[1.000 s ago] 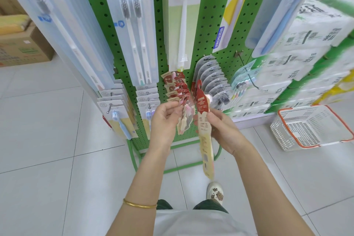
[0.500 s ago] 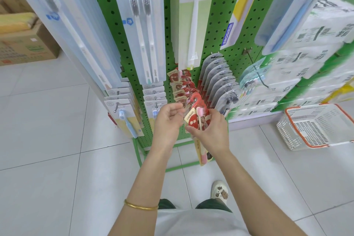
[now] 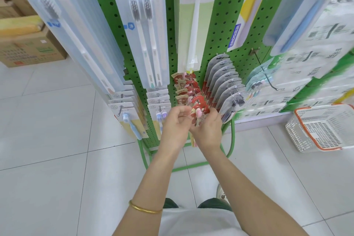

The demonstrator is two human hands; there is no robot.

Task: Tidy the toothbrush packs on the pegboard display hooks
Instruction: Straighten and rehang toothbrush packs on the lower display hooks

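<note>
Pack (image 3: 199, 109) raised, between left hand (image 3: 175, 126), right hand (image 3: 207, 130)

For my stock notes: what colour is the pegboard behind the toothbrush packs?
The pegboard is green with dark round holes, clearest in the head view.

Pegboard (image 3: 220, 25): green coated sheet, perforated, satin sheen. Hook (image 3: 268, 78) near its right edge: bare metal wire, bright. Twin-brush pack (image 3: 141, 25) at its upper edge: clear plastic blister, glossy, reflective. Red-card pack (image 3: 198, 106) at its lower edge: printed card, glossy, under clear plastic. Floor tiles (image 3: 47, 178): white, glazed, smooth. Box (image 3: 32, 51): brown cardboard, matt. Basket (image 3: 296, 136): white moulded plastic mesh, orange rim. Bangle (image 3: 143, 210): polished gold-coloured metal.
</note>
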